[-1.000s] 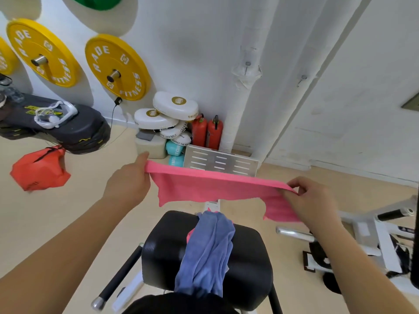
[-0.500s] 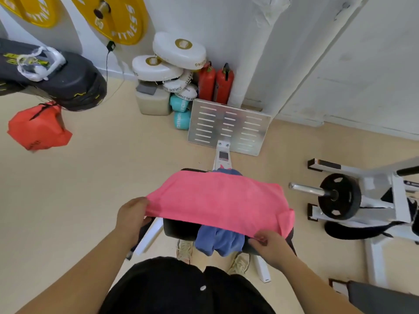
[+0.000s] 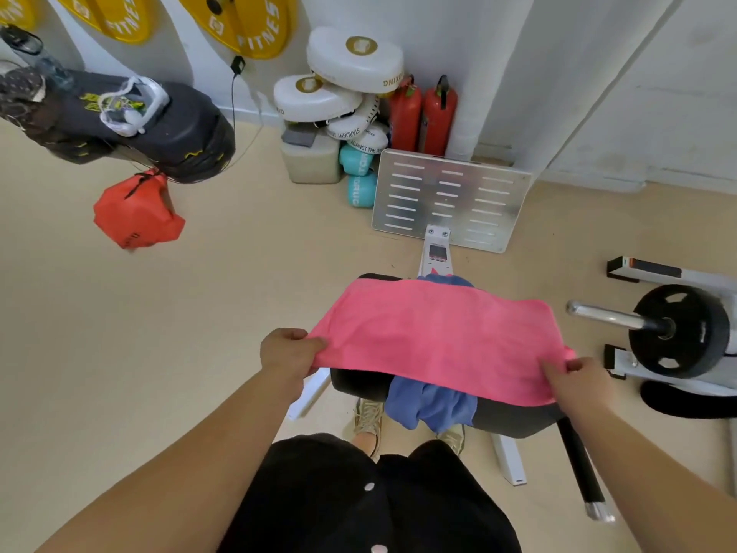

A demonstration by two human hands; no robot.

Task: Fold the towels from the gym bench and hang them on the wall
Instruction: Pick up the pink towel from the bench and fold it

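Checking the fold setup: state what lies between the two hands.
Head view: the pink cloth towel spans from left hand to right hand, both gripping it, over a crumpled blue towel on the black padded bench.

One wide-angle camera is worn on the person's head. It faces forward and steeply down. The wall [image 3: 458, 29] fills the band from 10 to 2 o'clock, and the floor [image 3: 239, 293] spans the middle. The counter [image 3: 514, 421] lies close below, just under centre, with the pink towel [image 3: 434, 341] at centre. The forearms enter from 7 and 5 o'clock, with the left hand [image 3: 289, 355] and right hand [image 3: 580, 387] near the lens. The person's black clothing [image 3: 359, 500] fills 6 o'clock.
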